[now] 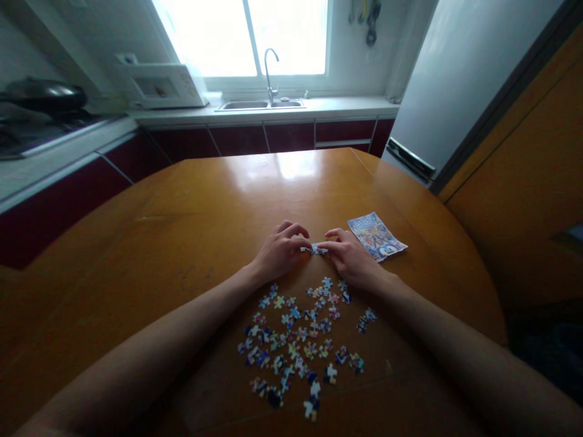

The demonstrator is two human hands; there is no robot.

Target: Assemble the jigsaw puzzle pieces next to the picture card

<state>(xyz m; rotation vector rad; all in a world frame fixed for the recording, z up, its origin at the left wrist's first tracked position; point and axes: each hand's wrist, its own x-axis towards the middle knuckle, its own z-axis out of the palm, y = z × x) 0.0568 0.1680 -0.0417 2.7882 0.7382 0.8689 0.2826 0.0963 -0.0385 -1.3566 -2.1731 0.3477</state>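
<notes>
Grip, head view: the left hand (283, 247) and the right hand (350, 255) have their fingertips at opposite ends of a small puzzle strip (315, 249); whether they pinch it or only press it, I cannot tell.
Puzzle strip: on the table (218, 212), between the two hands and beyond the loose pieces (299, 366); it looks like a few joined pieces, though the seams are too small to make out.
Weight: probably very light, so a fingertip's push should be enough to slide it.
Stiffness: each piece likely thin and firm, while the joins would be the weak part, apt to bend or part if lifted by one end.
Surface: the table has a glossy sheen, so pieces may skid under uneven pressure.
Where to hold: best at both outer ends, flat, thumb and forefinger on the edges, clear of the knobs.
Loose pieces: scattered between the forearms; best taken by the rim.
Printed sheet (376, 233): just beside the right hand, apparently thin and easily creased.
</notes>
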